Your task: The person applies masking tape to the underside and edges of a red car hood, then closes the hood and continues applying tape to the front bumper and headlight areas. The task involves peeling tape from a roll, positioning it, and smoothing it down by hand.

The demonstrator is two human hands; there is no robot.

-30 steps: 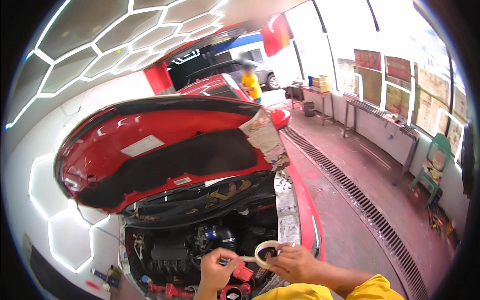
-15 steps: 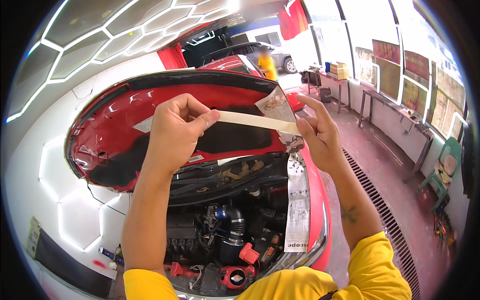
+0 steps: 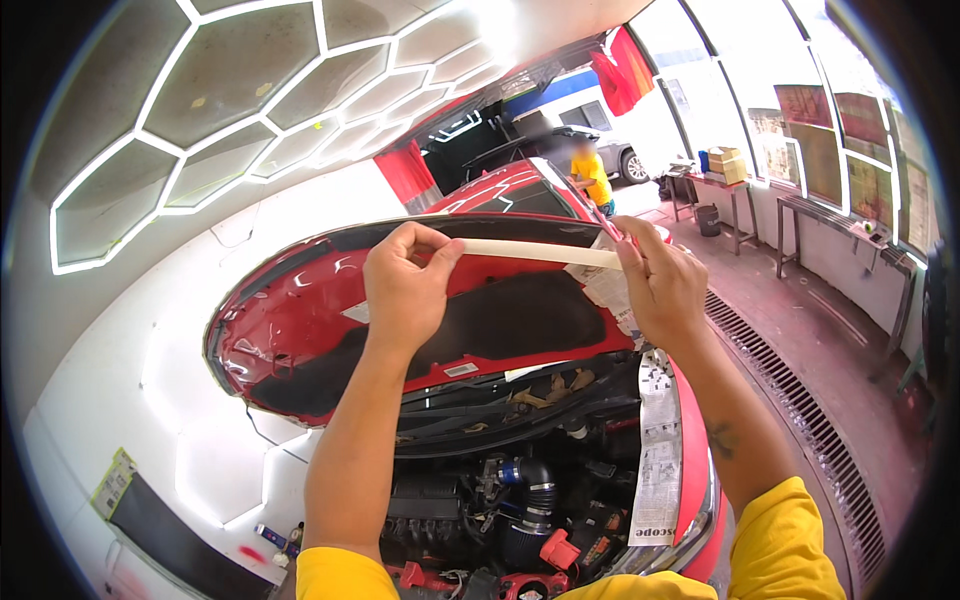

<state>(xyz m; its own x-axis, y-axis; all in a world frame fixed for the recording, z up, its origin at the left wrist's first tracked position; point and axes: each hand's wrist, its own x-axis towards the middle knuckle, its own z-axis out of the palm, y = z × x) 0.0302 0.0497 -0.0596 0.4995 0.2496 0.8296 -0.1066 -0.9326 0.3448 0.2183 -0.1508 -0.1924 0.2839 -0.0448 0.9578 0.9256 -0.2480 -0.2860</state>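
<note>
Left fingers (image 3: pixel 428 236) and right fingers (image 3: pixel 650 240) pinch our tape strip (image 3: pixel 540 252), raised from the engine bay (image 3: pixel 425 505) below them to the bonnet (image 3: pixel 520 325) behind, so we seem to be positioning it.

Short yellow sleeves (image 3: pixel 785 545), bare forearms (image 3: pixel 352 450), dark tattoo (image 3: pixel 720 441) on the right one, bare hands (image 3: pixel 405 295)

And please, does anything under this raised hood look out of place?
Yes: brown, crumpled scraps, perhaps dry leaves, lie on the dark panel below the hood. Such loose debris looks odd among fitted car parts.
</note>
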